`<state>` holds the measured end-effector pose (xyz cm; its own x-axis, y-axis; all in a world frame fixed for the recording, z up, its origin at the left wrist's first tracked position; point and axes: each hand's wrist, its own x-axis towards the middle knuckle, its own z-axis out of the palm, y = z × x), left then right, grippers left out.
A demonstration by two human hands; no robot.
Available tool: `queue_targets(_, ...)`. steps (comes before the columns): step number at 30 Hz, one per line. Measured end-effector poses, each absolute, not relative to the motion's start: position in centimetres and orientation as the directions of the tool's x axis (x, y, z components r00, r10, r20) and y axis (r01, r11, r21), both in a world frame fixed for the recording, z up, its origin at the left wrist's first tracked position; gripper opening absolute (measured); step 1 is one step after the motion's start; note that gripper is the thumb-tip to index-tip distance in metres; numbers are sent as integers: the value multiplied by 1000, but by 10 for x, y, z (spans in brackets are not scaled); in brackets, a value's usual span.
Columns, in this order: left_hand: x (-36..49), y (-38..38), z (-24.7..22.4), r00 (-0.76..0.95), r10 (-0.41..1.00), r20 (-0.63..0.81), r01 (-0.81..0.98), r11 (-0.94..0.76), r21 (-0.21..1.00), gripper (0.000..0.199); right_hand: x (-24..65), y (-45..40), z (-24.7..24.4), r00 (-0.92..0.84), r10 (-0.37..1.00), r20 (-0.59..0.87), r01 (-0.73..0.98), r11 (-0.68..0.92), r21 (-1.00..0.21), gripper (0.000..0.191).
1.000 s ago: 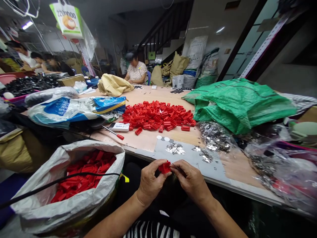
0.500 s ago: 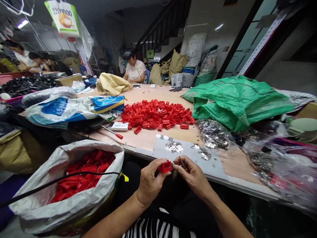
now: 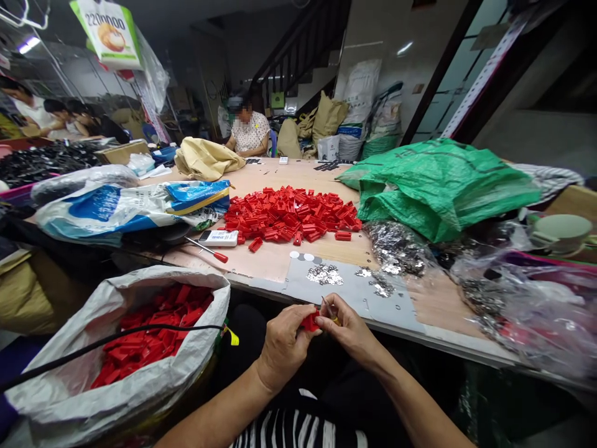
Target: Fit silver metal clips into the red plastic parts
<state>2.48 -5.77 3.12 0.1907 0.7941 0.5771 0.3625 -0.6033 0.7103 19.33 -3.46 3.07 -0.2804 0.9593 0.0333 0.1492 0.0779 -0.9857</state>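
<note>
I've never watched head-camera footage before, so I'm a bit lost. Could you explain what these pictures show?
There is no machine here: you see a person's own bare hands, from a camera worn on that person's head, looking forward and down.

The left hand holds a small red part. The right hand meets it, pinching a thin tool, too small to make out fully.

On the table lie a pile of red parts, a grey sheet with flat silver pieces on it, and, to the right, a green sack. An open white sack at the lower left holds more red parts. Across the table sits another person.
</note>
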Motion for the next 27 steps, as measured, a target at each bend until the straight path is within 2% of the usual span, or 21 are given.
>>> queue_targets(5,22,-60,25,148,909,389,259,-415,872,28,209,-33,26,-307,948,-78,170,-26,-985,34)
queue_targets(8,20,-60,25,119,959,255,163,-273,948,25,228,-24,27,-221,971,-89,237,-35,-971,36)
queue_targets(11,19,-56,24,96,978,186,55,-192,980,26,242,-15,32,-152,983,-101,253,-60,-966,39)
queue_targets(16,20,-52,25,65,965,255,80,-260,962,29,224,-20,41,-273,937,-217,107,-195,-975,42)
queue_targets(19,21,-52,27,114,936,333,131,-346,929,29,205,-29,42,-366,905,-215,12,-226,-974,41)
queue_targets(27,20,-58,26,160,924,349,125,-369,921,28,195,-40,42,-404,882,-241,-42,-281,-959,46)
